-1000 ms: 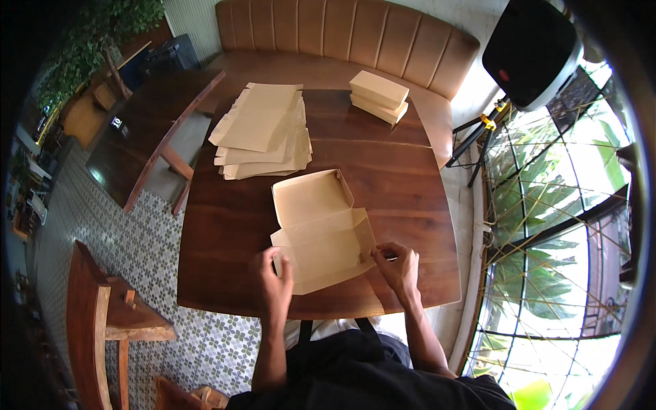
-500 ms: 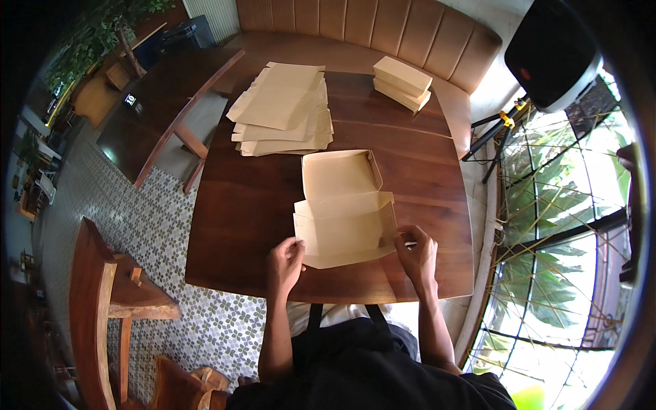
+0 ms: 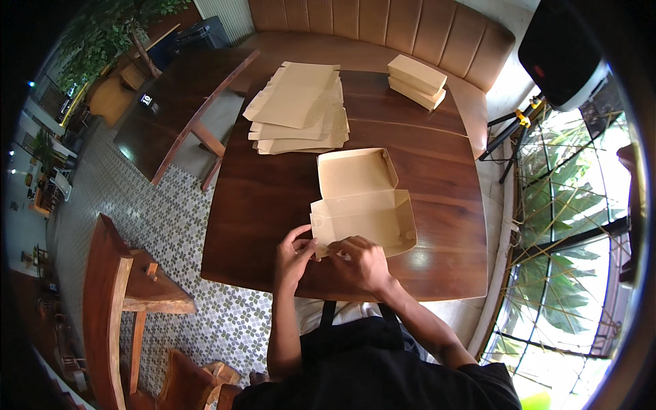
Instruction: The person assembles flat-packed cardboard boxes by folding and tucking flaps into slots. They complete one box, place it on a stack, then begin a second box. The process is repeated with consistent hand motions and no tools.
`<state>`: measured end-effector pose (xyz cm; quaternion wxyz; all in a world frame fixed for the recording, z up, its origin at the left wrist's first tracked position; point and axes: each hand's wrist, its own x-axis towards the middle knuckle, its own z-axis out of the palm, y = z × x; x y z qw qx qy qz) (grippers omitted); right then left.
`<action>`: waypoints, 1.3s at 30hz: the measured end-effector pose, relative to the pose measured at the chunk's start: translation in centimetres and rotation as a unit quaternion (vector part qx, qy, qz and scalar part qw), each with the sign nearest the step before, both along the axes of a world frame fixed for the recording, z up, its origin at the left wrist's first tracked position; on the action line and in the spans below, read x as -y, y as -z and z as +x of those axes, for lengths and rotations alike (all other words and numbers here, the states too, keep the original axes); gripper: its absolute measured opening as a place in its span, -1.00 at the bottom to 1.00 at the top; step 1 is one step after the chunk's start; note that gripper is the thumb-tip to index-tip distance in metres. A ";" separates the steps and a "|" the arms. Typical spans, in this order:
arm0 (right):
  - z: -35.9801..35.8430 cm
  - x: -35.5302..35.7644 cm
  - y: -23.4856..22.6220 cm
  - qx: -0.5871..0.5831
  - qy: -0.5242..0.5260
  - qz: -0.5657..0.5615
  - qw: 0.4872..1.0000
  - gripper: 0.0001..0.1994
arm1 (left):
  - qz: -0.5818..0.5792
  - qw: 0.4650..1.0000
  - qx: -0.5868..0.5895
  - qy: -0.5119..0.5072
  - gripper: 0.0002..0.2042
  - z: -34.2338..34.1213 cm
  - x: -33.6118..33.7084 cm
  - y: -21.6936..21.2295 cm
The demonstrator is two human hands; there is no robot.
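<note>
A brown cardboard food box [image 3: 372, 222] lies open in front of me, its lid [image 3: 357, 172] folded back on the far side. The right side and far walls stand up, while the near-left corner is partly covered by my hands. At that corner my left hand [image 3: 294, 261] pinches the left side wall between thumb and fingers. My right hand [image 3: 362, 263] reaches across to the same corner, its curled fingers closed on the near edge. Its fingertips are partly hidden.
A stack of flat cardboard blanks [image 3: 301, 102] lies at the table's far left. Two closed boxes [image 3: 417, 78] are stacked at the far right. All rest on a dark wooden table [image 3: 260, 212]. Behind it runs a brown padded bench [image 3: 383, 27]; a wooden chair [image 3: 109, 301] stands left.
My right hand has left the box's near-right corner and crossed left to the near-left corner beside my left hand. The whole scene has shifted slightly rightward in view.
</note>
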<state>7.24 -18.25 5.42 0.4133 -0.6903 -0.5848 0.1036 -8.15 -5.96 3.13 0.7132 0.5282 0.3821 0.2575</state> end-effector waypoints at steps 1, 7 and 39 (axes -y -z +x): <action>0.0 -0.1 -0.1 -0.051 0.036 -0.025 0.998 -0.84 | 0.007 1.000 0.006 -0.009 -0.60 -0.1 0.1 -0.1; 1.0 -1.7 -1.3 -0.184 0.095 -0.091 0.974 -0.73 | -0.005 0.999 0.039 -0.015 -0.56 0.0 0.5 0.2; 1.1 -1.5 1.8 -0.257 0.042 -0.126 0.957 -0.73 | -0.080 0.986 0.067 -0.127 -0.70 1.7 2.0 1.2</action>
